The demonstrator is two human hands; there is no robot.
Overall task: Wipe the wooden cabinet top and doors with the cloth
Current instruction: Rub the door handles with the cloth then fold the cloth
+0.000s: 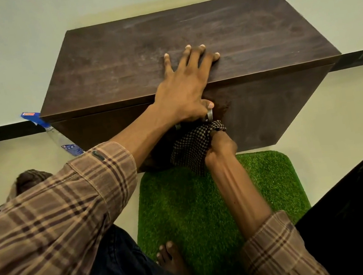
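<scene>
Left hand braces cabinet edge; right hand grips cloth.

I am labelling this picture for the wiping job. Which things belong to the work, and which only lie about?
For the job:
dark brown wooden cabinet
brown checked cloth, gripped by right hand
left hand, resting on cabinet top

Lying about:
clear plastic spray bottle with blue nozzle
green artificial-grass mat

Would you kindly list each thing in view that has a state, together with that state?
Cabinet: doors closed.
Cloth: bunched, pressed against the cabinet front.
Left hand: fingers spread flat on the top, thumb over the front edge.
Right hand: gripping the cloth.
Spray bottle: upright beside the cabinet.
</scene>
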